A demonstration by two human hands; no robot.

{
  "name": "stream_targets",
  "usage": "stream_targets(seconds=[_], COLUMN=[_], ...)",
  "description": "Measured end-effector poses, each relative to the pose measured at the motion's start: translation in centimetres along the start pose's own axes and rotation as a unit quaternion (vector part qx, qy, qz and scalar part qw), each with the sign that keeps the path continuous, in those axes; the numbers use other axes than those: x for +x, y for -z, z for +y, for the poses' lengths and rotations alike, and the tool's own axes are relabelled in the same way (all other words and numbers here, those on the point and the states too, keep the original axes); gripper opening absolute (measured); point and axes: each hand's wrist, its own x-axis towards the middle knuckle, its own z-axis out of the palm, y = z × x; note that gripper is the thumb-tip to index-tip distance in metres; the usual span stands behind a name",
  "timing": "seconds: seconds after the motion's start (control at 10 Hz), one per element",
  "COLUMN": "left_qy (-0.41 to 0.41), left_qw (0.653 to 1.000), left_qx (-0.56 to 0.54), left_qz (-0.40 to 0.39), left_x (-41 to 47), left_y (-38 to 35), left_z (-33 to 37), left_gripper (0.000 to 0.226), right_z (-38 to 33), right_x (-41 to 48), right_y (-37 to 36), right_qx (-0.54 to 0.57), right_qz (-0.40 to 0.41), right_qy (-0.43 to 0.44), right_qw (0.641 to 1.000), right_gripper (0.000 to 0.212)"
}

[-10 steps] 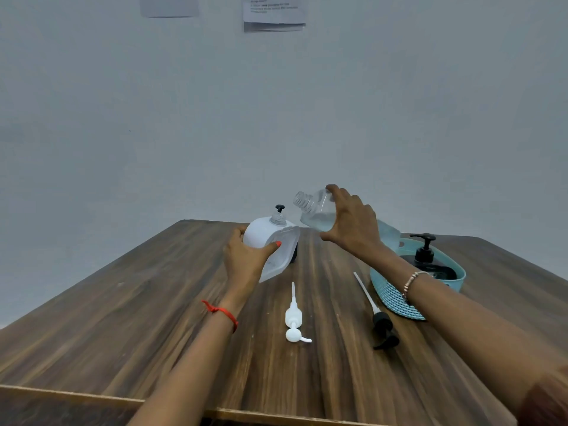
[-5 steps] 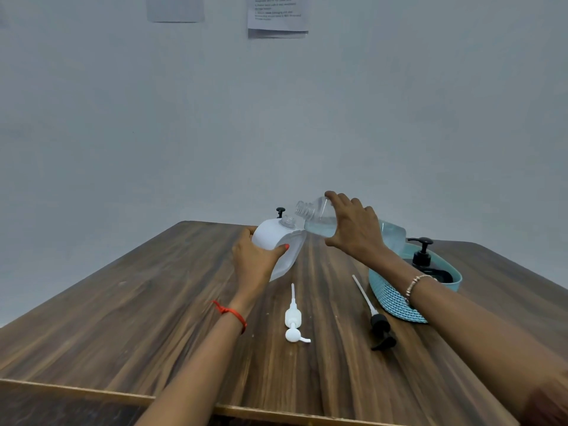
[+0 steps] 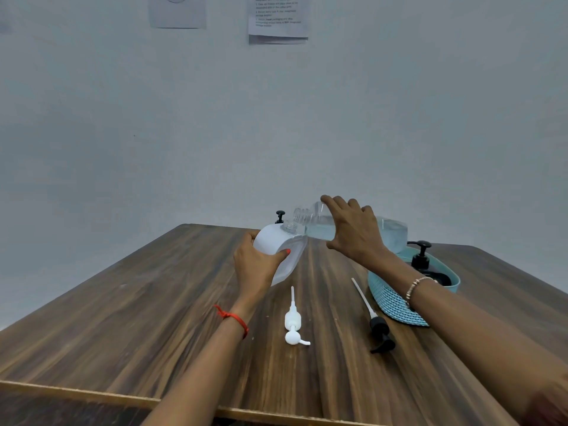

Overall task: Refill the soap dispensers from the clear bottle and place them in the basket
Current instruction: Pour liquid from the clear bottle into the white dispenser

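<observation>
My left hand [image 3: 256, 265] grips a white soap dispenser [image 3: 281, 244] with its pump off, tilted toward the right on the wooden table [image 3: 138, 318]. My right hand [image 3: 353, 232] holds the clear bottle [image 3: 316, 224] lying almost level, its open threaded neck right at the dispenser's open mouth. Liquid sits in the bottle's body. A white pump [image 3: 293, 321] and a black pump [image 3: 379, 329] lie on the table in front of me. A black dispenser [image 3: 425, 264] rests in the teal basket [image 3: 390, 299] at the right.
Another black pump top [image 3: 280, 216] pokes up behind the white dispenser. A grey wall with two paper sheets [image 3: 278, 20] stands behind the table. The table's near edge [image 3: 92, 395] runs along the bottom of the view.
My right hand has lowered the clear bottle and brought its neck down to the white dispenser's mouth. My left hand keeps its hold on the dispenser.
</observation>
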Motion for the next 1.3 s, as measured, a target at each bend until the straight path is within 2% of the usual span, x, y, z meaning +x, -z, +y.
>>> stream_targets(seconds=[1.3], left_qy=[-0.016], left_qw=[1.000], left_qx=[-0.002], left_qz=[-0.015], left_x=[-0.70], left_y=[0.06], left_z=[-0.34], left_gripper=[0.049], right_z=[0.39], right_x=[-0.83], right_y=[-0.05], right_qx=[-0.019], right_qz=[-0.016], right_qy=[0.007], right_qw=[1.000], right_gripper=[0.081])
